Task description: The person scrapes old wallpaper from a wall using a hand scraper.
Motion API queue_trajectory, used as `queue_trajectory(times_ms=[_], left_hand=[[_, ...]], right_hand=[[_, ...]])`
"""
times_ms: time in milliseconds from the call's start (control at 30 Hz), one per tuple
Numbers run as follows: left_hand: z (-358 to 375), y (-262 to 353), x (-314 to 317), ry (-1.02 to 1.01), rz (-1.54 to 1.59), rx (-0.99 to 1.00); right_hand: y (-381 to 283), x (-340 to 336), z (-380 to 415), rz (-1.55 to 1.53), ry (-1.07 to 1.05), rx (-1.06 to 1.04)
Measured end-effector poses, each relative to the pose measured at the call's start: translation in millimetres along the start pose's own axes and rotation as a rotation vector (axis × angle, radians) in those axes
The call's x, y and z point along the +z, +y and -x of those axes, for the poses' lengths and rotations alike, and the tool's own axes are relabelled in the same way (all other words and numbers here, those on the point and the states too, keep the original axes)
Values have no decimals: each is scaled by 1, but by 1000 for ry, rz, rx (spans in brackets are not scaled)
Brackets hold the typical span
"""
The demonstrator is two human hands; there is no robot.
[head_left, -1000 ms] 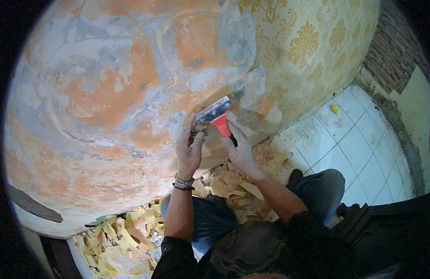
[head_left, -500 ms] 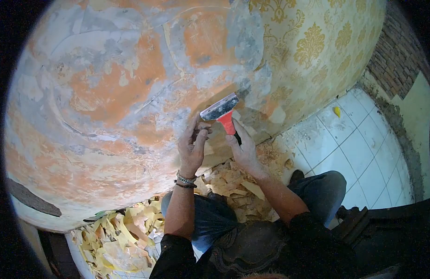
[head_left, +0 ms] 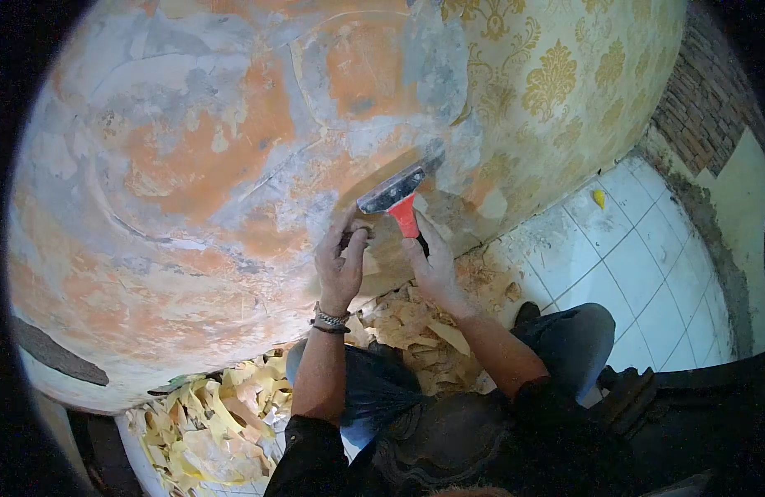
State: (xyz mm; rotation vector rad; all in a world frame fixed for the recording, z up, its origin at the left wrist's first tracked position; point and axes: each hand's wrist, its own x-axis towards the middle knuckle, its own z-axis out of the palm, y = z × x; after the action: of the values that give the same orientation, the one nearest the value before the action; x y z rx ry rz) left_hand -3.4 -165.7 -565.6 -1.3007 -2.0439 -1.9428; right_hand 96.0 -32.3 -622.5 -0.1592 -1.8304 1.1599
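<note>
My right hand (head_left: 433, 267) grips a scraper (head_left: 405, 217) by its black lower handle. Its red neck rises to a wide metal blade (head_left: 391, 190), slanted up to the right and held in front of the wall. My left hand (head_left: 341, 261) is beside the blade's left end, a fingertip right at that corner. Its fingers are loosely curled with the thumb apart, and nothing shows in them. Behind both hands, the wall (head_left: 209, 174) is stripped to patchy orange and grey plaster.
Gold-patterned wallpaper (head_left: 552, 79) covers the wall's right part. Torn wallpaper scraps (head_left: 225, 422) pile along the wall's foot, and more peeled pieces (head_left: 432, 340) lie between my knees. White floor tiles (head_left: 647, 286) stretch to the right, with a small yellow scrap (head_left: 599, 199) on them.
The scraper's blade has turned slightly, so its face looks darker. My left hand has shifted very slightly, its fingers still by the blade's corner.
</note>
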Motion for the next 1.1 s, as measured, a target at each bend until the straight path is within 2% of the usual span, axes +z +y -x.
queue_trajectory(times_ms=[67,133,200,267,300,333,400,433,467,533,567,600,667,700,767,800,867,900,933,967,1000,1033,1100], left_hand=[[-2,0,3,-12,-21,18],[-2,0,5,36,13,-51],[0,4,9,8,-47,-71],[2,5,11,-139,-266,-45],[3,-2,13,-243,-289,-53],[4,-1,17,-250,-281,-47],[10,1,24,-645,-359,-244],[18,-19,29,-713,-340,-227],[24,-26,35,-715,-338,-221],[39,-42,48,-644,-302,-23],[41,-48,50,-669,-315,-157],[41,-55,47,-673,-316,-155],[31,-44,47,-716,-385,-445],[34,-47,48,-718,-384,-439],[44,-53,52,-650,-364,-299],[45,-57,55,-654,-367,-294],[46,-55,59,-591,-524,-87],[44,-53,58,-599,-533,-83],[37,-46,56,-505,-519,-17],[30,-37,54,-413,-502,51],[20,-26,55,-422,-513,61],[8,-11,56,-339,-505,29],[-14,16,63,-220,-484,0]], right_hand=[[-4,0,-2,-43,22,13],[-5,-3,-4,-65,61,23],[-5,-4,-6,-330,79,334],[0,-7,-17,-353,119,329],[2,-8,-24,-391,141,332],[5,-8,-30,-383,150,328],[11,-8,-43,-451,208,324],[11,-8,-49,-447,213,320],[9,-8,-56,-456,245,325],[5,-8,-70,-466,279,326],[2,-9,-76,-487,293,320],[-1,-9,-80,-508,307,315],[-1,-7,-75,-485,299,285],[-2,-6,-72,-463,285,253],[4,-5,-65,-464,281,270],[8,-4,-64,-468,277,295],[8,-14,-68,-463,262,323],[8,-21,-70,-457,243,347],[19,-25,-67,-467,256,343],[42,-26,-61,-337,251,282],[65,-28,-54,-206,245,221],[84,-29,-46,-216,256,219],[114,-34,-26,-47,353,117]])
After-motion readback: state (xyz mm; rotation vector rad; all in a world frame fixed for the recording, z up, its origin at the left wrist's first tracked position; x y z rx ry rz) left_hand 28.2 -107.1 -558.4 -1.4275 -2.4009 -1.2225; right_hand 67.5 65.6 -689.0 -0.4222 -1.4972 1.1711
